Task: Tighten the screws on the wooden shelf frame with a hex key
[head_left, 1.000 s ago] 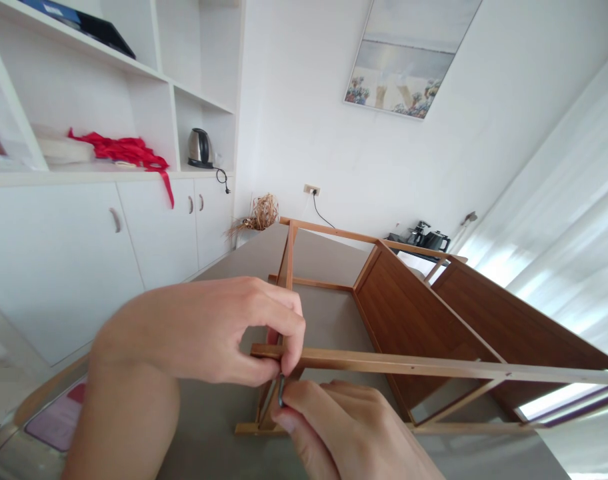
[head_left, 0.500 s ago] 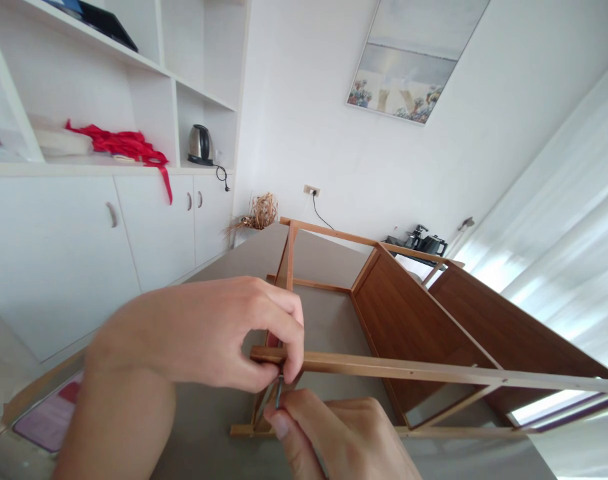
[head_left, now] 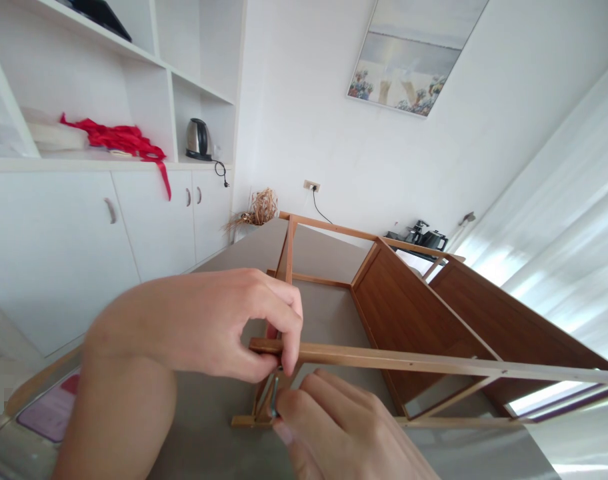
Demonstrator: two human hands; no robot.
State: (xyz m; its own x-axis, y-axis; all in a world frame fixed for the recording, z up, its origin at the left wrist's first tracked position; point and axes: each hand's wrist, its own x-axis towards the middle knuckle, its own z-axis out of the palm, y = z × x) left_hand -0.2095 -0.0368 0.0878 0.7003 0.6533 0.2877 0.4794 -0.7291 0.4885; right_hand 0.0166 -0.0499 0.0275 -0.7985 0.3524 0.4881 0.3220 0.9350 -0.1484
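A wooden shelf frame (head_left: 374, 357) lies on its side, with its rail ends toward me. My left hand (head_left: 234, 320) curls over the near end of the upper rail, thumb and fingers closed around it. By those fingertips a small dark screw head (head_left: 280, 367) shows on the rail's underside. My right hand (head_left: 339, 427) pinches a thin metal hex key (head_left: 275, 393) between thumb and forefinger. The key's tip points up, just below the rail and slightly apart from the screw head. Its other end is hidden in my right hand.
The frame rests on a grey table (head_left: 199, 433). Brown panels (head_left: 414, 307) fill its right part. Behind stand white cabinets (head_left: 54, 220), dried plants (head_left: 261, 207) and black kettles (head_left: 434, 240). A purple-labelled package (head_left: 47, 410) lies at lower left.
The hex key has come away from the rail's underside, and my right hand has turned slightly. My left hand keeps its hold on the rail. The whole view has shifted a little.
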